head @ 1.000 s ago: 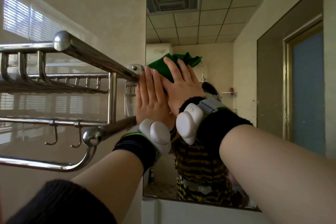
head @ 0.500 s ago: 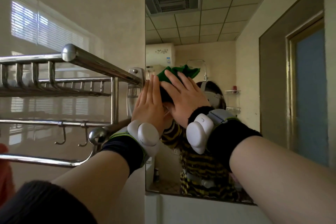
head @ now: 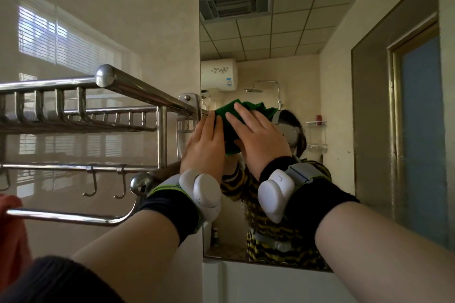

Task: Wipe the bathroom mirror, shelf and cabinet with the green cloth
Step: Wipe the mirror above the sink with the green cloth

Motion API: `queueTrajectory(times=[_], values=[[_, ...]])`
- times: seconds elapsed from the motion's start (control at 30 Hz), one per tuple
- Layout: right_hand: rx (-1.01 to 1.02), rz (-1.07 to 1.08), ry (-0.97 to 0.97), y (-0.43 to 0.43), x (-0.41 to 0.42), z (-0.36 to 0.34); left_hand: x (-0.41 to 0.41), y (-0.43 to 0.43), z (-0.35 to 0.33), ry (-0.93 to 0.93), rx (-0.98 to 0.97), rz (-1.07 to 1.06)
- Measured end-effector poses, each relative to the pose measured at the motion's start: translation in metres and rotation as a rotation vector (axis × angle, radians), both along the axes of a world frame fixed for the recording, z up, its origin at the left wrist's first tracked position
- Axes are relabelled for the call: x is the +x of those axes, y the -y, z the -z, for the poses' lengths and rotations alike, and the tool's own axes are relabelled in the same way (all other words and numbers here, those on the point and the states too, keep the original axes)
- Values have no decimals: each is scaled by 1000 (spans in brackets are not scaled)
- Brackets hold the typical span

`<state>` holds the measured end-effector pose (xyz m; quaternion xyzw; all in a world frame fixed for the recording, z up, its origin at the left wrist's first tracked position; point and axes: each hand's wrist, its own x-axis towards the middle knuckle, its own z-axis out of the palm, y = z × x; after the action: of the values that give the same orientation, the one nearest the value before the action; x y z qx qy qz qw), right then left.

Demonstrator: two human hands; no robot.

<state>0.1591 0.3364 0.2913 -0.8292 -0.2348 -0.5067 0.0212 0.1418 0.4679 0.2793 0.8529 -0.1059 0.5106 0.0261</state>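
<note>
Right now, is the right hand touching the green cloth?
Touching. The head view shows the right hand with its straight fingers lying flat on the green cloth, pressing it against the mirror; no gap is visible.

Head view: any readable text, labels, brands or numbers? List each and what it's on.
No text here can be read as words or numbers.
Blue and white sticker on the water heater reflected in the mirror: too small and blurred to read.
Small grey mark on the white wrist device at the right wrist: not legible as a letter or logo.
</note>
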Motion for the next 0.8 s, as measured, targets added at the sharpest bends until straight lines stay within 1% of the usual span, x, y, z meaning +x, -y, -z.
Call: queueTrajectory(times=[0.2,0.37,0.57,0.67,0.8], values=[[-15,-16,20,-4,-5,-11,-8,6,-14,-50,-36,-27],[48,-54,30,-8,-4,-11,-16,14,-26,-73,-150,-35],[74,-60,34,-7,-8,-7,-19,16,-24,-16,-131,-60],[59,-43,-17,-8,-10,-2,-15,17,-14,-5,-111,-59],[14,-24,-98,-4,-9,6,-14,10,-2,-38,-79,-36]])
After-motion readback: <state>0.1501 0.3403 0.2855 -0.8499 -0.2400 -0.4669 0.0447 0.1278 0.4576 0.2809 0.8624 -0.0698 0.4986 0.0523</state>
